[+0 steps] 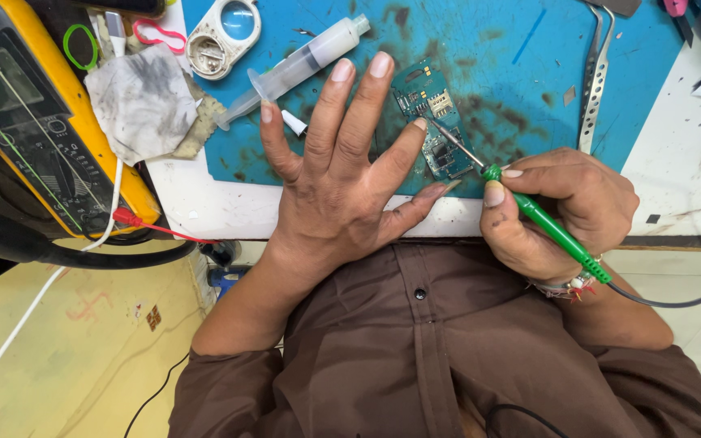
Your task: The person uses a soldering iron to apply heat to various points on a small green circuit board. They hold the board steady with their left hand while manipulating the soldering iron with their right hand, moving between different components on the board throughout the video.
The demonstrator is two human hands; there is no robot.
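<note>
The circuit board [436,122] is the landmark: small, teal-green, lying on the stained blue mat [513,73] near the mat's front edge.

Right hand [557,211] sits just right of the board, fingers closed round the green soldering iron [549,229] w/ a pen grip. The iron's metal tip reaches up-left and rests on the board's lower part, by a dark chip. Its cord trails off right of the hand.

Left hand [338,174] is left of the board, fingers spread, holding nothing. It lies flat on the mat, w/ one fingertip pressing the board's left edge and the thumb just below the board.

Risks, as I judge them:
- Board is pinned by one fingertip only. A push from the tip could make it pivot or slide, smearing solder across nearby pads.
- The pinning finger and thumb are v. close to the hot tip; a slip = burn.
- Tip held too long on one spot could lift a pad or cook the chip.
- Clear syringe [294,69] lies up-left of the board, touching distance from the left fingers; a nudge could roll it.
- Tweezers [594,77] lie well right of the board, clear of the cord for now.
- Yellow meter [34,113] and grey rag [144,101] are far left of the board, no threat.
</note>
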